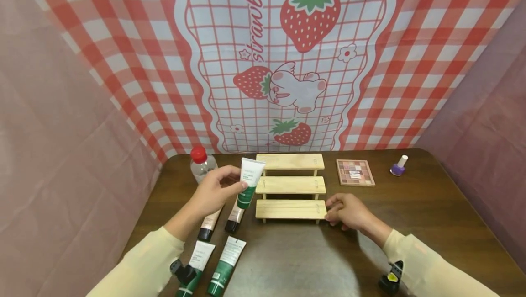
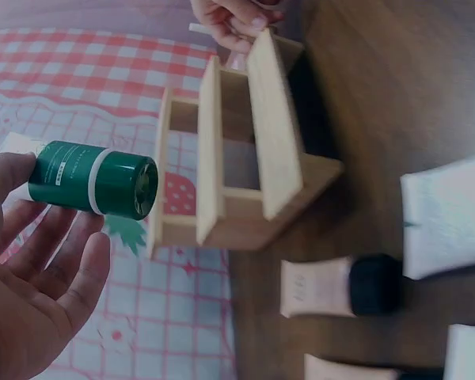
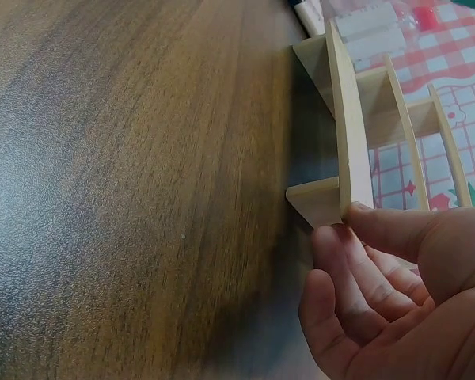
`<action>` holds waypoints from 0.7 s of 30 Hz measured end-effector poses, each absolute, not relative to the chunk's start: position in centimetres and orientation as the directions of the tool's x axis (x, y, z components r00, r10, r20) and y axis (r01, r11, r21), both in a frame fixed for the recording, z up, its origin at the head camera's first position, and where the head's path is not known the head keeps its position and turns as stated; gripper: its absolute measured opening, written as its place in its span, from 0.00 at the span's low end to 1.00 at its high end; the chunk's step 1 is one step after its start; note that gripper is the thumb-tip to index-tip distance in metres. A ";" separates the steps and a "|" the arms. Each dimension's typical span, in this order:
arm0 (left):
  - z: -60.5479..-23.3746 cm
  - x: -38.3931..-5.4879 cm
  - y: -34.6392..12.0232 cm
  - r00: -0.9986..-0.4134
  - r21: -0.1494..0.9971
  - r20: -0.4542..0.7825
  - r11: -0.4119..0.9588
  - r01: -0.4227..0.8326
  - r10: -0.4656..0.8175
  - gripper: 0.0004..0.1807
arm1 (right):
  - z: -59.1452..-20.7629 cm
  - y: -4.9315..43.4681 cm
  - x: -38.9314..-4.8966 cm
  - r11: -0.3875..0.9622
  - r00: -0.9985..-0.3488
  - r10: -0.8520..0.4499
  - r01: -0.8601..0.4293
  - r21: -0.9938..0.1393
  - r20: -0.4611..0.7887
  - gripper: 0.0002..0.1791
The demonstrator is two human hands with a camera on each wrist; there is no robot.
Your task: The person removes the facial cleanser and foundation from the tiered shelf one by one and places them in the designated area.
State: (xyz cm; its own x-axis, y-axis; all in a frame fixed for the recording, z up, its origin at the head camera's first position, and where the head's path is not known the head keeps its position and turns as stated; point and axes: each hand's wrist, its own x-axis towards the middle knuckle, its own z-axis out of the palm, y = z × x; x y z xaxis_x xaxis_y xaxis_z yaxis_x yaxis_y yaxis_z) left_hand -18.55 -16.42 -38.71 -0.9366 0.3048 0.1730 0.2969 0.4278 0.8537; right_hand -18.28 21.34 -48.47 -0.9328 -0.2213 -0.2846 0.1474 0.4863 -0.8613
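My left hand [image 1: 215, 190] pinches a white and green squeeze tube [image 1: 249, 182] between thumb and fingers, raised beside the left end of a three-step wooden display stand [image 1: 290, 209]. In the left wrist view the tube's green cap [image 2: 131, 186] points toward the stand. My right hand [image 1: 348, 211] grips the right end of the stand's lowest step; in the right wrist view the thumb [image 3: 384, 226] lies at the board's corner with fingertips below. Two more green and white tubes, one left [image 1: 202, 256] and one right [image 1: 227, 262], lie at the front left.
Two beige tubes with black caps [image 1: 207, 233] lie behind the green ones, partly covered by my left hand. A clear bottle with a red cap [image 1: 199, 154] stands back left. Right of the stand are an eyeshadow palette [image 1: 355, 172] and purple nail polish [image 1: 397, 168]. A strawberry-print cloth [image 1: 304, 128] hangs behind.
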 end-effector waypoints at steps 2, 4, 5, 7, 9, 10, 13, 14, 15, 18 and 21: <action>-39.3 -17.8 -17.5 -0.946 0.858 0.150 0.438 0.269 0.288 0.12 | -48.5 21.3 -18.3 0.487 -0.933 -0.219 0.149 -0.861 -0.285 0.20; -39.8 -17.0 -18.6 -0.956 0.859 0.128 0.452 0.240 0.264 0.13 | -48.6 21.3 -18.3 0.488 -0.934 -0.216 0.150 -0.860 -0.285 0.20; -40.0 -16.6 -19.1 -0.961 0.859 0.120 0.459 0.227 0.251 0.13 | -48.6 21.3 -18.3 0.488 -0.934 -0.216 0.150 -0.860 -0.285 0.20; -40.3 -15.8 -20.0 -0.968 0.854 0.114 0.476 0.211 0.224 0.15 | -48.5 21.3 -18.3 0.490 -0.933 -0.217 0.149 -0.859 -0.286 0.19; -40.6 -15.1 -20.9 -0.974 0.849 0.107 0.492 0.195 0.202 0.16 | -48.5 21.3 -18.3 0.492 -0.933 -0.218 0.149 -0.858 -0.286 0.19; -40.7 -14.7 -21.3 -0.975 0.846 0.108 0.496 0.194 0.196 0.16 | -48.5 21.3 -18.3 0.492 -0.933 -0.218 0.148 -0.858 -0.286 0.19; -41.1 -13.8 -22.5 -0.977 0.844 0.111 0.501 0.191 0.184 0.16 | -48.5 21.3 -18.3 0.493 -0.933 -0.220 0.146 -0.858 -0.285 0.19; -41.3 -13.6 -23.0 -0.976 0.843 0.115 0.502 0.194 0.185 0.16 | -48.5 21.3 -18.3 0.494 -0.933 -0.220 0.145 -0.857 -0.285 0.19; -41.5 -13.2 -23.4 -0.976 0.843 0.118 0.501 0.196 0.184 0.16 | -48.5 21.3 -18.3 0.494 -0.933 -0.220 0.145 -0.857 -0.284 0.19; -42.2 -12.3 -24.7 -0.978 0.855 0.113 0.484 0.184 0.173 0.17 | -48.5 21.3 -18.3 0.496 -0.934 -0.220 0.142 -0.856 -0.283 0.19; -42.7 -11.2 -25.9 -0.985 0.877 0.093 0.456 0.150 0.147 0.16 | -48.5 21.3 -18.3 0.498 -0.934 -0.219 0.142 -0.856 -0.283 0.19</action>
State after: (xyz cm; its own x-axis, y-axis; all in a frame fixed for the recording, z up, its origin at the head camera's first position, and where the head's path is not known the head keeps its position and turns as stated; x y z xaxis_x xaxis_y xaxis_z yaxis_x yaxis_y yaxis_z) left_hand -11.21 -25.85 -42.70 -0.9848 0.1468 0.0926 0.1505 0.4557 0.8773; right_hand -18.35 21.26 -48.55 -0.9338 -0.2194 -0.2827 0.1421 0.4976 -0.8557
